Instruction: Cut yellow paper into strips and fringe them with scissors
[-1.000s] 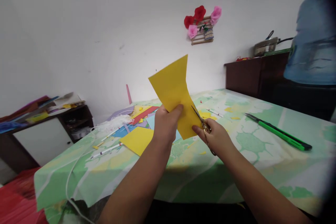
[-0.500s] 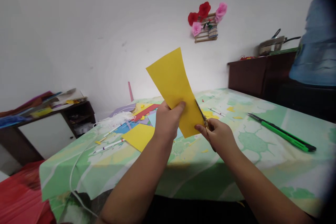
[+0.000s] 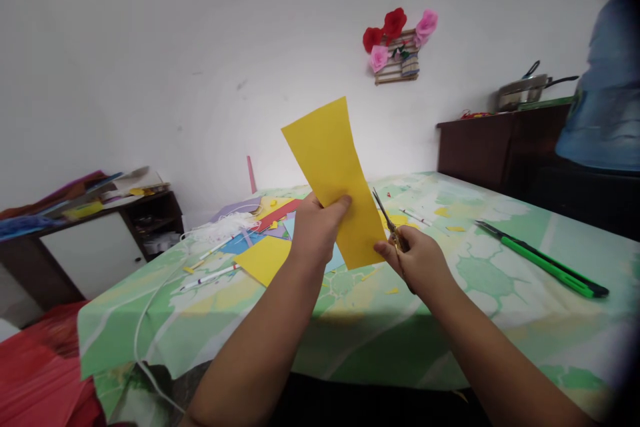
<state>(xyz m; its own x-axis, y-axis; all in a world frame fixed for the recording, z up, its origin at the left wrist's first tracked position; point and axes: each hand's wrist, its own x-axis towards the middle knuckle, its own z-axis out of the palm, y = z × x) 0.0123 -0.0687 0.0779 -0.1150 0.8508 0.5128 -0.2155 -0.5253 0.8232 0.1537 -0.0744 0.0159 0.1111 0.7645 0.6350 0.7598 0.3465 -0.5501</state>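
Note:
My left hand (image 3: 318, 230) grips a sheet of yellow paper (image 3: 333, 153) by its left edge, thumb across the front. The sheet is held up, tilted, above the table. In my right hand (image 3: 415, 257) is a pair of scissors (image 3: 393, 227), its blades pointing up and to the left, just beside the paper's right edge. My right thumb is close to the sheet's lower right corner; I cannot tell if it touches. Behind my left hand, another yellow sheet (image 3: 263, 260) lies on the table among coloured papers.
A green utility knife (image 3: 547, 263) lies at the right on the patterned tablecloth (image 3: 480, 320). White string (image 3: 220, 230), a red strip (image 3: 279, 215), markers (image 3: 213, 276) and yellow scraps (image 3: 455, 228) are spread about. A water bottle (image 3: 607, 100) stands at the far right.
The scissors have come away slightly from the paper's right edge, which they overlapped earlier. The whole view has shifted a little; my left hand keeps its hold.

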